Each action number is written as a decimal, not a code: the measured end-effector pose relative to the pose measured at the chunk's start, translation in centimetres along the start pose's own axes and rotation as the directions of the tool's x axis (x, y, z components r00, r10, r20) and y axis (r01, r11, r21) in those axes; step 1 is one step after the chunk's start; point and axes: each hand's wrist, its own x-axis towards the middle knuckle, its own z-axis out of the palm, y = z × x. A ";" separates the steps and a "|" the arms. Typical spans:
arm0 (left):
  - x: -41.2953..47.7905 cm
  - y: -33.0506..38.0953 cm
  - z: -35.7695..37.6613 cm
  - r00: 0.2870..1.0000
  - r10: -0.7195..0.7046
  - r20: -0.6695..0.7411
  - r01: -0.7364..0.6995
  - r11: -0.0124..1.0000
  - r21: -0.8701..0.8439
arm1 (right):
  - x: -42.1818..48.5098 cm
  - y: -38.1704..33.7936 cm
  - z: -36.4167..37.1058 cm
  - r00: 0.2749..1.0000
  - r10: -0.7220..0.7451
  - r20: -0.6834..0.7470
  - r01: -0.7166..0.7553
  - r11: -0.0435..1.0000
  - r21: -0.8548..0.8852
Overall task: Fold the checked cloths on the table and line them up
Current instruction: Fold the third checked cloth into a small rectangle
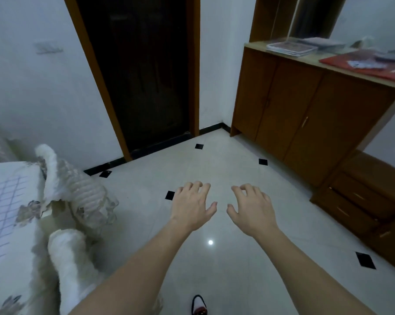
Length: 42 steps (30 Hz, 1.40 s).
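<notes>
Above pale floor tiles [217, 169], left hand [193, 208] and right hand [251, 210] are held out, fingers loosely curled, nothing gripped.

A glossy pale tiled floor [214, 169] is stretching across the room, small black diamond insets [263, 162] dotting it and the toe of a black-and-white shoe [198, 304] resting on it at the lower edge. At far left, a white cloth checked with pale blue lines [3, 201] is lying flat on a cream, frilled floral tablecloth [83, 192] — while a flat red sheet [362, 64] and a clear-wrapped stack [289, 47] are sitting on the pale top [257, 44] of a brown wooden cabinet [305, 114].
</notes>
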 end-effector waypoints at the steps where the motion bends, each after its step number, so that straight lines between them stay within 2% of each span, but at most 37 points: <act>1: 1.9 -1.1 0.3 1.000 -0.010 0.006 0.010 1.000 0.000 | 2.4 -0.3 0.3 1.000 -0.008 0.008 0.008 1.000 -0.001; 8: 12.8 -8.0 2.0 0.997 -0.076 0.021 0.076 0.997 0.029 | 16.2 -2.7 2.3 0.996 -0.085 0.037 0.085 0.996 0.001; 16: 19.9 -16.1 5.0 0.976 -0.213 0.052 0.210 0.976 0.059 | 28.8 -6.5 6.3 0.977 -0.203 0.068 0.201 0.979 0.036; 25: 28.4 -27.3 7.3 0.893 -0.443 0.080 0.432 0.893 0.122 | 45.5 -13.7 10.4 0.904 -0.424 0.061 0.414 0.901 0.132; 30: 33.5 -34.2 7.2 0.787 -0.611 0.081 0.596 0.788 0.154 | 56.0 -19.2 11.4 0.811 -0.584 0.045 0.569 0.804 0.175; 33: 35.1 -37.9 6.4 0.708 -0.705 0.053 0.689 0.705 0.168 | 60.9 -23.2 11.9 0.730 -0.682 0.041 0.665 0.722 0.192; 37: 33.9 -41.8 5.2 0.581 -0.814 -0.011 0.802 0.570 0.177 | 64.6 -29.9 12.8 0.594 -0.804 0.030 0.782 0.586 0.212; 42: 29.2 -46.1 3.8 0.365 -0.927 -0.086 0.923 0.349 0.160 | 64.6 -39.4 13.4 0.390 -0.921 0.013 0.892 0.381 0.244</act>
